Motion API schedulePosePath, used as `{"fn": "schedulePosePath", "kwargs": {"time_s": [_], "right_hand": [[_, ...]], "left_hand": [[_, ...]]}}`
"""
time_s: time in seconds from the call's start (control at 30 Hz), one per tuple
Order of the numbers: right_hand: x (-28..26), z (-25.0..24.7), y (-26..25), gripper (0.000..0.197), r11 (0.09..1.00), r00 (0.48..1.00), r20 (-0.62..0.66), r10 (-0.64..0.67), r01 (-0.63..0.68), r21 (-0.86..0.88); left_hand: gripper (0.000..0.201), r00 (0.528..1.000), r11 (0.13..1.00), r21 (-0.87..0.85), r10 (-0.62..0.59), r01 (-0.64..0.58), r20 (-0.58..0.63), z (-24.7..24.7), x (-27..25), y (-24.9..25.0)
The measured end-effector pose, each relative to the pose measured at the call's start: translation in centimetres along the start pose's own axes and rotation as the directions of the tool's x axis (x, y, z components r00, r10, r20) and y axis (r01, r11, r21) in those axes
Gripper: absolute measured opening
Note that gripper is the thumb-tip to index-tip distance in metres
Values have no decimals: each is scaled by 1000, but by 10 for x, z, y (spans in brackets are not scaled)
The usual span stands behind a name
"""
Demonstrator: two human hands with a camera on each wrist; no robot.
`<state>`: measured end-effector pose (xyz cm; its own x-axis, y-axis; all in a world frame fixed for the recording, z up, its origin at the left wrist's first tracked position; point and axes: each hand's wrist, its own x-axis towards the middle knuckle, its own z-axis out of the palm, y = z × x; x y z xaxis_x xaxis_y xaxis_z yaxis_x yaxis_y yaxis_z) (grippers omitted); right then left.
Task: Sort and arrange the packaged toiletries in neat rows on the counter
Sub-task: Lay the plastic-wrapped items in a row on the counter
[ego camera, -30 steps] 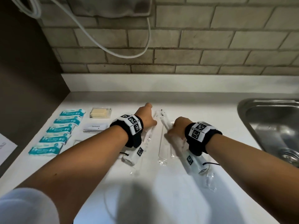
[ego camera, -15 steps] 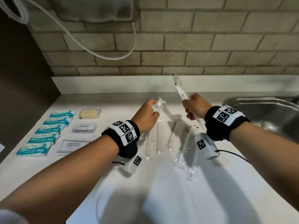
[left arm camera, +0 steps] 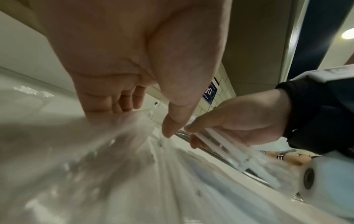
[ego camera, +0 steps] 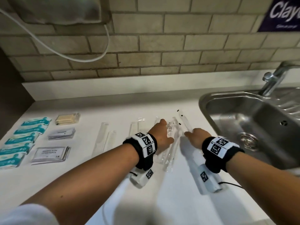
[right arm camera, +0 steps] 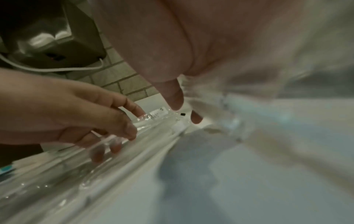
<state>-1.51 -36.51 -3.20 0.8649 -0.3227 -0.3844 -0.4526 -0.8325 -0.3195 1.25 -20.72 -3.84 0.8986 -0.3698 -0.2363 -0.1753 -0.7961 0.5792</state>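
Several long clear-wrapped packets lie on the white counter [ego camera: 162,200]. My left hand [ego camera: 168,131] is down on a bunch of them [ego camera: 173,143]; in the right wrist view its thumb and fingers [right arm camera: 132,133] pinch a clear packet [right arm camera: 153,130], with other fingers showing through the plastic. My right hand [ego camera: 193,134] holds one wrapped white stick [left arm camera: 220,141] between thumb and fingers, low over the counter; its far end [ego camera: 184,120] points toward the wall. More clear packets [ego camera: 103,135] lie in a row to the left.
At the far left a column of teal wipe packs [ego camera: 24,140] lies beside a beige pack [ego camera: 67,119], grey sachets [ego camera: 61,133] and shampoo sachets [ego camera: 50,154]. A steel sink [ego camera: 251,127] with a tap [ego camera: 276,78] borders the right. The brick wall stands behind.
My right hand, which had lifted a wrapped stick into the air, has come down to the counter with it. My left hand has shifted right onto the bunch of packets.
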Motion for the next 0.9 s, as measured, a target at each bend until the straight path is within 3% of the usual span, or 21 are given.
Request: {"fn": "schedulePosePath", "kwargs": {"time_s": [0.2, 0.4, 0.53, 0.67, 0.8, 0.9], "right_hand": [[-4, 9, -2, 60, 994, 994, 80, 79, -85, 74], [8, 9, -9, 60, 997, 997, 75, 0, -6, 71], [26, 0, -19, 54, 997, 997, 48, -54, 50, 66], [41, -14, -34, 46, 989, 992, 29, -125, 127, -74], [58, -17, -45, 29, 971, 977, 110, -185, 199, -132], [60, -17, -50, 48, 969, 978, 113, -178, 194, -153]], "left_hand": [[69, 1000, 997, 67, -26, 26, 5, 10, 9, 10], [65, 998, 998, 47, -46, 48, -41, 6, 14, 14], [54, 992, 995, 47, -87, 91, -92, -3, 22, 15], [20, 994, 988, 119, -91, 98, -61, -11, 32, 24], [39, 995, 991, 95, -96, 96, -9, -22, 40, 20], [58, 998, 990, 128, -65, 63, 11, -35, 40, -1]]}}
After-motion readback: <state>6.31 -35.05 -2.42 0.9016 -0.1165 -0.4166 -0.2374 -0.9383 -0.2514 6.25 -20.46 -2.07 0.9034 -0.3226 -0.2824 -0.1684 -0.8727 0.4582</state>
